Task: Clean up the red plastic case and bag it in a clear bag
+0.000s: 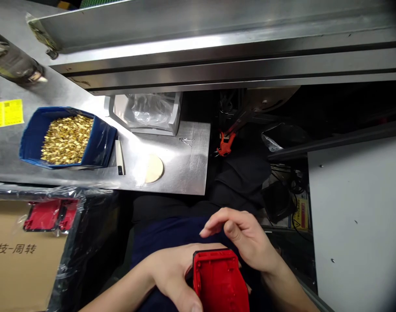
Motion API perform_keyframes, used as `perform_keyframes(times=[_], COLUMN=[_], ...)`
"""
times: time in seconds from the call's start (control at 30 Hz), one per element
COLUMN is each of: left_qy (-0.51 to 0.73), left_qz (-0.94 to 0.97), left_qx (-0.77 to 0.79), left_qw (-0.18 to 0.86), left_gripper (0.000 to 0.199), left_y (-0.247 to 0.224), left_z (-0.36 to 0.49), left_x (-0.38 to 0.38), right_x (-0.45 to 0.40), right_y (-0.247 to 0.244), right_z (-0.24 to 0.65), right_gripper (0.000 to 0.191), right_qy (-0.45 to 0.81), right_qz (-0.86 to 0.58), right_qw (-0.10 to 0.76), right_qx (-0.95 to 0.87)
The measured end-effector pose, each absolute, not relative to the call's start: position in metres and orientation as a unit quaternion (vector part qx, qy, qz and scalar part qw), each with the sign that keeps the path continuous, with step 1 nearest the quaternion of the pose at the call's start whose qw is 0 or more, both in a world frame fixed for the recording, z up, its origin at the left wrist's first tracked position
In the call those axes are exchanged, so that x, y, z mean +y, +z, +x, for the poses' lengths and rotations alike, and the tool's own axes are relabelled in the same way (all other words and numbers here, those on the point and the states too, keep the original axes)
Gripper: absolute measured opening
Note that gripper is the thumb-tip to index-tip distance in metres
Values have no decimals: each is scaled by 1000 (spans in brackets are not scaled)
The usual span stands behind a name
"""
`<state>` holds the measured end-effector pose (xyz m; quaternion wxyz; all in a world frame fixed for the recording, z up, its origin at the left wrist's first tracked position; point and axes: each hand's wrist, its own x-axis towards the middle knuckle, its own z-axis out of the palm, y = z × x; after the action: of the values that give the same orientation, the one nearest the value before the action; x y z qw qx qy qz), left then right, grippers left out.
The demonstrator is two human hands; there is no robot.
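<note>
A red plastic housing [219, 279] with a black rim lies low in the head view, over my lap, its hollow side facing up. My left hand [175, 275] grips it, thumb along the near left side and the other fingers passing behind it. Just beyond the housing's upper right corner is my right hand [246, 236], its fingers curved and spread from the thumb. I see nothing in that right hand. Its lower edge comes close to the housing; whether they touch I cannot tell.
On the metal bench a blue bin [100, 141] holds small brass parts [67, 138]. Nearby are a clear tray [176, 117], a white-handled tool [119, 158] and a round disc [154, 168]. Red parts in plastic [44, 214] rest on cardboard at left. A metal beam [217, 71] crosses above.
</note>
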<state>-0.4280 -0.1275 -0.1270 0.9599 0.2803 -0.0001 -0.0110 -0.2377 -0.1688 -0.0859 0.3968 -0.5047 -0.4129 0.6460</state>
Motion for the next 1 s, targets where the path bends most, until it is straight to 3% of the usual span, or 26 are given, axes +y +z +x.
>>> perform_keyframes(times=[0.1,0.27,0.47,0.57,0.67,0.77,1.0], left_qy=[-20,-10,5,4,-3,-14,-6], left_qz=[331,362,343,327,326,328,339], left_qx=[-9,10,12,9,2,0,6], left_qw=[943,932,939,945,945,945,941], left_gripper=[97,87,82,86,84,77,75], left_y=[-122,-116,-121,-127,-129,-126,-126], left_z=[-428,-429,-429,-429,-429,-429,-428], left_x=[-124,-121,-125,-131,-133,-130,-129], right_x=[-153,-143,-151,-153,-152,-149,-149], right_y=[-80,-78,-85,-89,-91,-91,-100], right_z=[-240,-239,-243,-242,-242,-243,-244], right_gripper=[53,57,55,46,35,37,38], right_qy=[698,703,618,587,650,718,742], right_qz=[-420,-379,-470,-512,-480,-428,-386], right_qw=[340,285,316,346,336,309,313], right_qx=[-469,-531,-545,-523,-484,-454,-450])
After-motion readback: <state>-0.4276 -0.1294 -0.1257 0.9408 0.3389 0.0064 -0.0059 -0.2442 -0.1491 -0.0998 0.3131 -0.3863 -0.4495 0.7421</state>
